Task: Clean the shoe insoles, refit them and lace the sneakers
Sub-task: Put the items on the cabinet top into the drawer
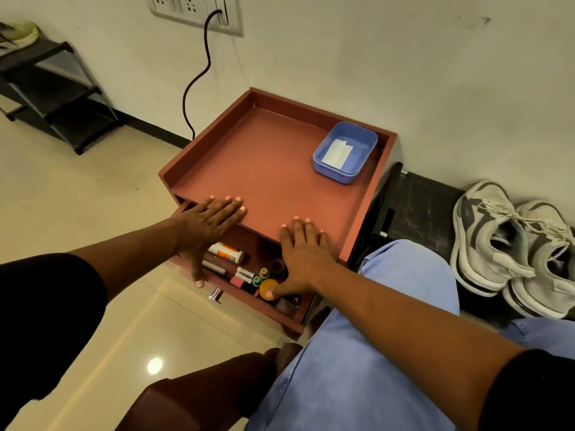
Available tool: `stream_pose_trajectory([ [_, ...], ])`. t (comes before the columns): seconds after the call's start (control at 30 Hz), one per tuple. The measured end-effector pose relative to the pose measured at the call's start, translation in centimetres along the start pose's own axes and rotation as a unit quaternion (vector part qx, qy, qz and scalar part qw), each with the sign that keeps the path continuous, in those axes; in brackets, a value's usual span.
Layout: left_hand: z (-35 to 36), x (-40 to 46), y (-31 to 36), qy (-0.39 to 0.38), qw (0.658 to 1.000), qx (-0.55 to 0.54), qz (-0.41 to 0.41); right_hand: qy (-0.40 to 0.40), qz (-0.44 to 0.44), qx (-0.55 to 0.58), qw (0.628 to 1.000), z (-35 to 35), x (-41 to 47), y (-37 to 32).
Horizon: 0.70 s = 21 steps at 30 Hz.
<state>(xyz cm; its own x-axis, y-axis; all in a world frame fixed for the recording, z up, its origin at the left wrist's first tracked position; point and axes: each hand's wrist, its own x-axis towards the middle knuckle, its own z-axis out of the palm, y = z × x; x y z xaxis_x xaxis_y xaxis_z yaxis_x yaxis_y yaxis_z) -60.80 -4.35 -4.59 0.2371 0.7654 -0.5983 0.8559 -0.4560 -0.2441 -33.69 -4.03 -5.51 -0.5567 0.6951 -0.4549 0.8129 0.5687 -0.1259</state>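
On the reddish-brown wooden worktop (273,169) with a raised rim, both hands lie flat near the front edge: the left hand (211,219) with straight fingers on the top and its thumb down at the lip of the open drawer (249,293), the right hand (303,253) likewise spread, its thumb reaching down onto a round yellow tin (267,289) in the drawer. Neither grip has hold of anything; both are fully open and merely resting.

The pair of grey-and-white laced sneakers (510,247) stands well apart to the right, on a low black stand (420,200) against the wall, untouched. The task looks barely begun: the insoles appear to be in the shoes, though that cannot be told for sure.

To do this step well, I judge the person should bring one sneaker onto the worktop, loosen its laces fully and draw the insole out from the heel without creasing it. The blue plastic rectangular box (345,152) at the far right corner holds a folded white sheet that may serve as a wipe.

The drawer holds small clutter: a white tube, batteries, little spools. Around it are a glossy cream tiled floor (93,188), a pale wall with a switch plate and a black cable (199,76) hanging down, and a dark shoe rack (56,94) at the far left.
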Motion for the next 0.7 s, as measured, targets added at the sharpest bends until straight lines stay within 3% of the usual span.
stream_pose_trajectory([
  [0.37, -1.0, -0.1, 1.2, -0.046, 0.998, 0.014, -0.026, -0.044, 0.069, -0.068, 0.994, 0.8, 0.0, -3.2],
  [0.7, -1.6, -0.1, 1.4, -0.072, 0.997, -0.020, -0.026, -0.032, 0.061, -0.107, 0.992, 0.4, 0.1, -3.4],
])
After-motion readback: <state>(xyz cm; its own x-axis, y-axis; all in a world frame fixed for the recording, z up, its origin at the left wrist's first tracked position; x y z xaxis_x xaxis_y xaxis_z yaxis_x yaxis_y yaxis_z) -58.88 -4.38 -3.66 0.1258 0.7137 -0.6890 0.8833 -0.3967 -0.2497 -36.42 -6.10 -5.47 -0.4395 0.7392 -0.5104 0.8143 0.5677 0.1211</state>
